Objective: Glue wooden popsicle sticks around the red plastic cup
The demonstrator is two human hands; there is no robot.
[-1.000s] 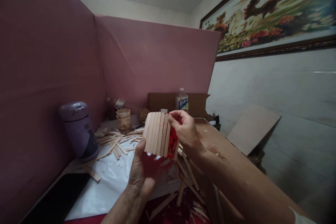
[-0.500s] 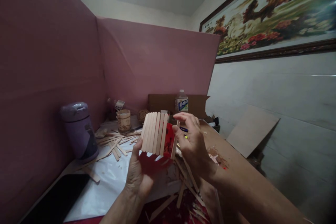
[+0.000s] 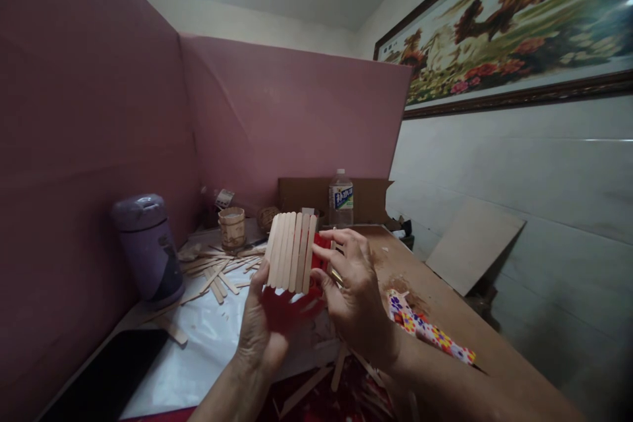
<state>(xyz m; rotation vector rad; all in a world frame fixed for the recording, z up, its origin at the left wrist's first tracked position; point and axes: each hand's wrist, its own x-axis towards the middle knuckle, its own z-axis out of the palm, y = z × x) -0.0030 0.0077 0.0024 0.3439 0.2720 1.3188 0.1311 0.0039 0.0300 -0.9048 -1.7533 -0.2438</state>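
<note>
A row of pale wooden craft sticks stands side by side on a red see-through piece, whose full shape I cannot make out. My left hand grips this work from the left and below, thumb along its left edge. From the right, my right hand closes on the same work. Its fingertips and thumb press by the rightmost stick and hide most of the red surface there. Whether a loose stick sits under those fingers, I cannot tell.
Loose craft sticks lie on white sheeting at the left. Behind them stand a small wooden cup and a clear bottle. A purple flask and a black flat object are at left; a flowered strip lies right.
My right hand has shifted left, its fingertips coming onto the work beside the last stick. The separate stick at the right edge is now mostly hidden. The flowered strip has come into view.
</note>
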